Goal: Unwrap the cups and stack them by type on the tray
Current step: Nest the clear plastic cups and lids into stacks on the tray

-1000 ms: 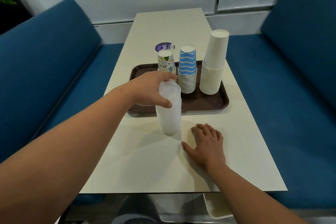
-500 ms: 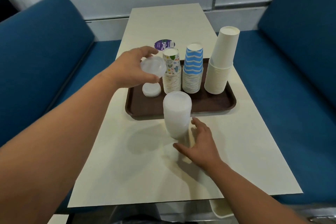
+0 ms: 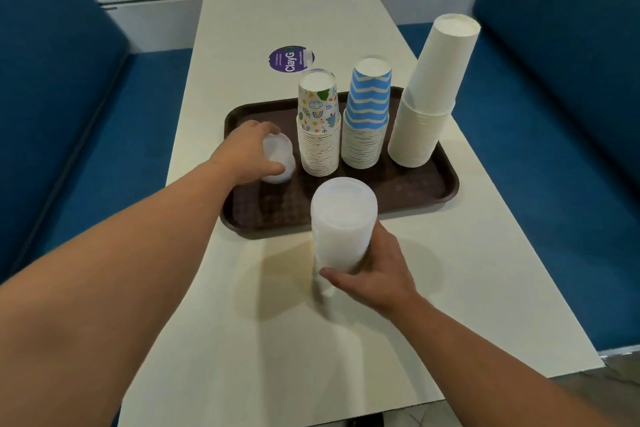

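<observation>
A brown tray [image 3: 408, 191] holds three upside-down stacks: patterned cups [image 3: 319, 125], blue zigzag cups [image 3: 365, 116] and tall white cups [image 3: 429, 97]. At the tray's left, my left hand [image 3: 247, 154] grips a clear plastic cup [image 3: 277, 151] over another clear cup [image 3: 278, 175] that stands on the tray. A stack of clear plastic cups [image 3: 341, 225] stands on the table just in front of the tray. My right hand [image 3: 375, 272] holds that stack at its base, thumb in front and fingers behind.
The cream table [image 3: 277, 340] runs away from me between two blue benches [image 3: 52, 97]. A round purple sticker [image 3: 289, 59] lies on the table behind the tray.
My left hand took a clear cup off the front stack and carried it down to the clear cup on the tray's left. My right hand moved from flat on the table to gripping the stack's base.
</observation>
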The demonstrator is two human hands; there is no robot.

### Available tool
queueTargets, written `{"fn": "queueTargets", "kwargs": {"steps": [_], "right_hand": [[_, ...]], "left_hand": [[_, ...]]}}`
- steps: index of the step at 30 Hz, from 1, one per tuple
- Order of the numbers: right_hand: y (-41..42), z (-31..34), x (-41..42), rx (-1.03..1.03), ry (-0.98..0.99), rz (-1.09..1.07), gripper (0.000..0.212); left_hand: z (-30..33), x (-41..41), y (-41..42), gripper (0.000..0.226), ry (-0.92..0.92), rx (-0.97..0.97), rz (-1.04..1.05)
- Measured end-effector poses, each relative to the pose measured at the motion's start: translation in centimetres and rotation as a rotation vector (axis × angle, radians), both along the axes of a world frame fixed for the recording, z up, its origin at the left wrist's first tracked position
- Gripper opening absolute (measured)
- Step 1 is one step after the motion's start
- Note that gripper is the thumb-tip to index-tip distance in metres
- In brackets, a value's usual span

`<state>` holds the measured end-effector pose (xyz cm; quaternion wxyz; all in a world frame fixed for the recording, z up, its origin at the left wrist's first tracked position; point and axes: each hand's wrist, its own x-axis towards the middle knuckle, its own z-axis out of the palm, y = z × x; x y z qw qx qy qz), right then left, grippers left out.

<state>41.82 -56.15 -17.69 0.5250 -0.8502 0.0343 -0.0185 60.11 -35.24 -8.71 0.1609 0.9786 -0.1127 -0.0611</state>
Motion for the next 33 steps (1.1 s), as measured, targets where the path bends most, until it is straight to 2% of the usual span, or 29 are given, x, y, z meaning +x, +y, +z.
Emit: {"fn": "queueTargets", "kwargs": {"steps": [4, 9, 14, 16, 18, 20, 21, 23, 26, 29, 33], "right_hand": [[-0.1, -0.1, -0.1, -0.002, 0.002, -0.023, 0.085], [-0.1, -0.1, 0.0, -0.019, -0.011, -0.025, 0.081], [0.0, 0.0, 0.0, -0.022, -0.017, -0.025, 0.08], [0.0, 0.2, -0.1, -0.024, -0.023, -0.022, 0.079], [-0.1, 0.5, -0.1, -0.032, -0.025, -0.017, 0.077], [-0.2, 0.7, 0.0, -0.053, -0.012, -0.006, 0.077], [-0.2, 0.7, 0.0, -0.078, -0.007, 0.003, 0.078], [-0.3, 0.9, 0.1, -0.129, -0.007, 0.02, 0.081], [-0.3, 0.9, -0.1, -0.137, -0.004, 0.031, 0.082], [-0.3, 0.9, -0.1, -0.139, -0.005, 0.032, 0.08], [-0.3, 1.1, -0.2, -0.124, -0.028, 0.037, 0.078]], "left_hand": [[-1.2, 0.3, -0.2, 0.073, 0.052, 0.02, -0.02], [-2.1, 0.2, -0.2, 0.057, 0.07, 0.053, -0.011], [-0.9, -0.8, -0.1, 0.073, 0.115, 0.068, -0.004], [0.7, -2.6, -0.2, 0.063, 0.04, -0.007, 0.021], [2.7, -5.3, -0.5, 0.04, -0.079, -0.215, 0.04], [4.8, -8.6, -1.5, 0.028, -0.109, -0.443, -0.029], [5.7, -10.0, -2.0, 0.027, -0.095, -0.476, -0.114], [6.8, -11.7, -3.2, 0.042, -0.015, -0.37, -0.277], [6.9, -12.1, -4.5, 0.086, 0.04, -0.121, -0.39], [6.9, -12.3, -5.0, 0.088, 0.021, -0.083, -0.407], [7.2, -12.6, -4.9, 0.081, -0.003, -0.158, -0.389]]}}
